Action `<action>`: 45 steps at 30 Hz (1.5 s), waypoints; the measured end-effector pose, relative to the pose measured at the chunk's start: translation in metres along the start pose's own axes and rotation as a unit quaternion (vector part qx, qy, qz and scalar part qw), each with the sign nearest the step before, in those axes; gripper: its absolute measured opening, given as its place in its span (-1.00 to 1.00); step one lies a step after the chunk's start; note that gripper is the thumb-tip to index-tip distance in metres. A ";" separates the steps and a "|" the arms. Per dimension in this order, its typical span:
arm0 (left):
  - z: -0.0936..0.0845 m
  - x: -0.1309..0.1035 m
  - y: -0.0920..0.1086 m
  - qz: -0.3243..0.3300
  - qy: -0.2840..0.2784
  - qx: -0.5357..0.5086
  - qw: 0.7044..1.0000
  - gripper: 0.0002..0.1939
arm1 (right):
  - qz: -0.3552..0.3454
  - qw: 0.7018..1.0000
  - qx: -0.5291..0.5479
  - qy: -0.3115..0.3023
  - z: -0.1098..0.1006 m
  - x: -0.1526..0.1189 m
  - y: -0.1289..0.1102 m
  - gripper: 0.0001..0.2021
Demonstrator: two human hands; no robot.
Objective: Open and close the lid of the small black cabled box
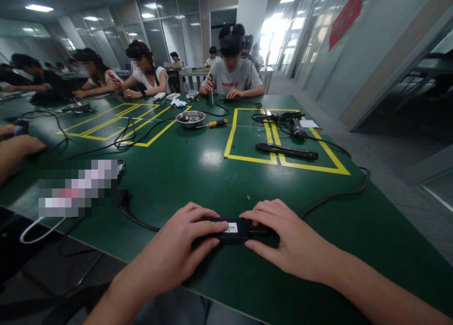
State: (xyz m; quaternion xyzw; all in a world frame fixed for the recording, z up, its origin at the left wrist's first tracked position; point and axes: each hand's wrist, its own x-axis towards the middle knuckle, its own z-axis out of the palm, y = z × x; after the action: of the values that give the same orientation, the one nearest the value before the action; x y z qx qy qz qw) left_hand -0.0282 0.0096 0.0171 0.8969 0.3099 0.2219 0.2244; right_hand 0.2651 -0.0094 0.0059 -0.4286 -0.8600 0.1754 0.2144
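A small black box (241, 231) with a white printed label lies on the green table near its front edge. My left hand (193, 237) is closed round the box's left part, thumb on the near side and a fingertip on the label. At the right end, my right hand (274, 233) grips the box between thumb and fingers, where a black cable leaves it. Another cable (141, 223) runs from the left towards the box; its end is hidden behind my left hand.
On the green table (184, 178) are a metal bowl (190, 119), a yellow-black screwdriver (216, 123), a black rod-shaped part (286, 151), tangled cables and a blurred pinkish-white object (79, 189). A person (233, 77) sits opposite; another person's arms (17, 152) rest at the left.
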 end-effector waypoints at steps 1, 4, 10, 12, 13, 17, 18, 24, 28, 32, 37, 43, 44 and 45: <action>-0.001 0.001 0.001 0.002 -0.004 0.009 1.000 -0.54 | 0.001 1.000 -0.001 0.000 0.000 0.000 0.000 -0.63; -0.001 0.002 0.003 0.009 -0.013 0.044 0.999 -0.55 | -0.001 1.000 -0.003 -0.001 0.001 0.000 0.002 -0.61; 0.001 0.003 0.004 0.006 -0.009 0.052 0.999 -0.54 | 0.006 1.000 0.008 -0.001 0.000 0.000 0.002 -0.60; 0.000 0.004 0.004 0.006 -0.012 0.049 0.999 -0.54 | 0.008 1.000 0.010 -0.002 0.000 0.001 0.002 -0.62; 0.000 0.004 0.004 0.007 -0.012 0.049 0.999 -0.55 | 0.008 1.000 0.010 -0.002 0.000 0.001 0.001 -0.62; 0.002 0.003 0.003 0.007 -0.005 0.053 0.999 -0.57 | 0.013 1.000 0.013 -0.007 -0.001 0.001 0.001 -0.60; 0.003 0.003 0.003 0.004 -0.005 0.052 0.999 -0.57 | 0.014 1.000 0.014 -0.007 -0.001 0.001 0.001 -0.60; 0.002 0.004 0.003 -0.013 -0.013 0.050 0.999 -0.55 | 0.020 1.000 0.010 -0.013 -0.002 0.002 -0.001 -0.64; 0.004 0.004 0.003 -0.010 -0.007 0.057 0.998 -0.56 | 0.022 1.000 0.013 -0.009 -0.002 0.001 -0.002 -0.65; 0.009 0.002 0.001 0.000 0.010 0.068 0.998 -0.57 | 0.022 1.000 0.016 -0.007 -0.002 0.002 -0.002 -0.64; 0.011 -0.001 -0.001 0.001 0.017 0.061 0.998 -0.56 | 0.015 1.000 0.012 -0.004 -0.002 0.002 -0.002 -0.66; 0.005 0.001 0.003 -0.010 0.004 0.026 1.000 -0.58 | 0.030 0.999 0.019 -0.002 0.000 0.000 -0.001 -0.56; 0.003 0.002 0.003 -0.020 0.011 0.011 1.000 -0.60 | 0.038 0.999 0.026 0.004 0.000 -0.001 -0.001 -0.49; 0.002 0.004 0.003 -0.035 0.029 -0.001 0.999 -0.64 | 0.047 0.998 0.033 0.012 0.000 -0.002 -0.001 -0.41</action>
State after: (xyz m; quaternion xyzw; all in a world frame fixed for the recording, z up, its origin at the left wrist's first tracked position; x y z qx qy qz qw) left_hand -0.0235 0.0096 0.0182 0.8787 0.3469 0.2397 0.2238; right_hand 0.2655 -0.0110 0.0057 -0.4632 -0.8302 0.2082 0.2300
